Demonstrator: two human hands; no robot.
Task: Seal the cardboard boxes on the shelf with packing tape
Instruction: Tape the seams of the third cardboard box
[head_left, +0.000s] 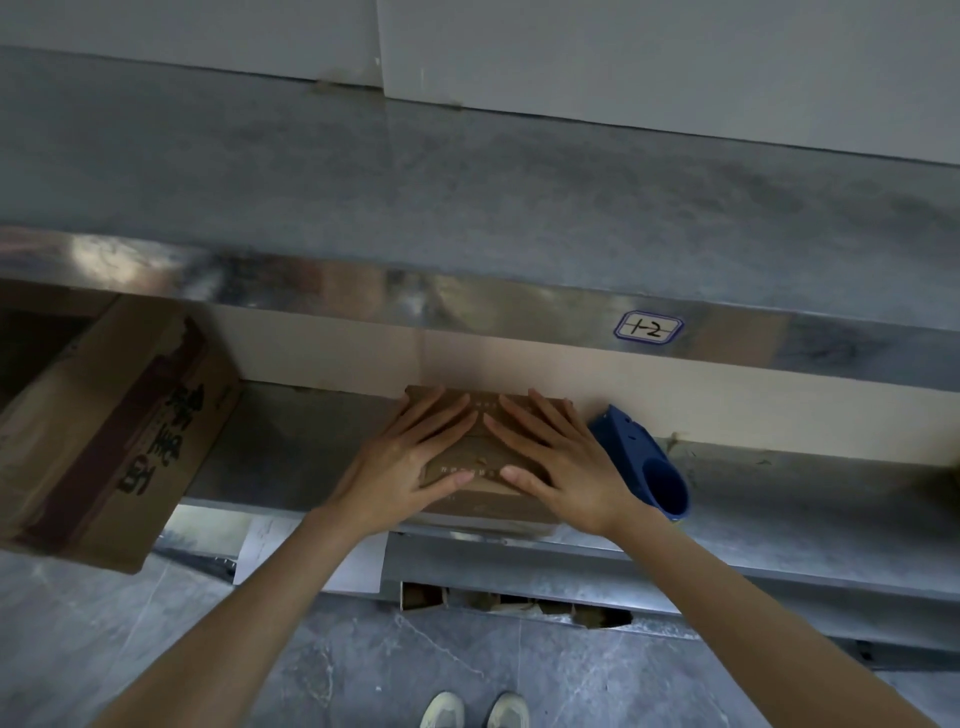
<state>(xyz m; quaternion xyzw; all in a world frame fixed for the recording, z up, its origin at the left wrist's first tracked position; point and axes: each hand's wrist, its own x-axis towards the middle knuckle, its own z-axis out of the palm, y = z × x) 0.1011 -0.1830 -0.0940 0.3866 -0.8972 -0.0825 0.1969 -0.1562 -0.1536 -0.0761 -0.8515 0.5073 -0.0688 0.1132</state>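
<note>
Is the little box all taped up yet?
Not yet, it seems. Done: the small box has its top looking closed. Now: the left hand and right hand press flat on it. Left: no tape shows on it, the blue tool beside it lies untouched, and the big box at the left waits too.
</note>
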